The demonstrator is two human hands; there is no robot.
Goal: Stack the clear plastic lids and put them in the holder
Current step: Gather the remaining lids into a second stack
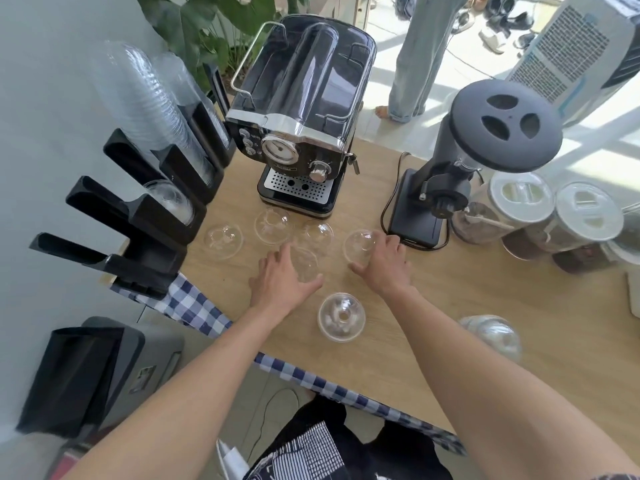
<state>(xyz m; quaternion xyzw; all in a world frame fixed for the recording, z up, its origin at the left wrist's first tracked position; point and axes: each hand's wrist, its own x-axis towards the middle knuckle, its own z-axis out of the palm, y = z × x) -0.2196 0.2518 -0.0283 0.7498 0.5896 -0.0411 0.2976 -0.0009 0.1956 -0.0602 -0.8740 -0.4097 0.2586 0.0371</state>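
wooden table (485, 306) | clear dome lids (341, 317) | espresso machine (298, 133) | grinder (485, 161) | jars (554, 216)

- The espresso machine (300, 123) stands at the back of the counter (485, 306), with the grinder (478, 161) to its right.
- Jars (554, 216) sit right of the grinder.
- The holder (145, 209) lines the counter's left edge, with stacked lids (149, 109) in its rear slots.
- Loose lids (273, 226) lie spread in front of the espresso machine.
- One lid (341, 317) lies nearer the front edge, another (493, 336) to its right.
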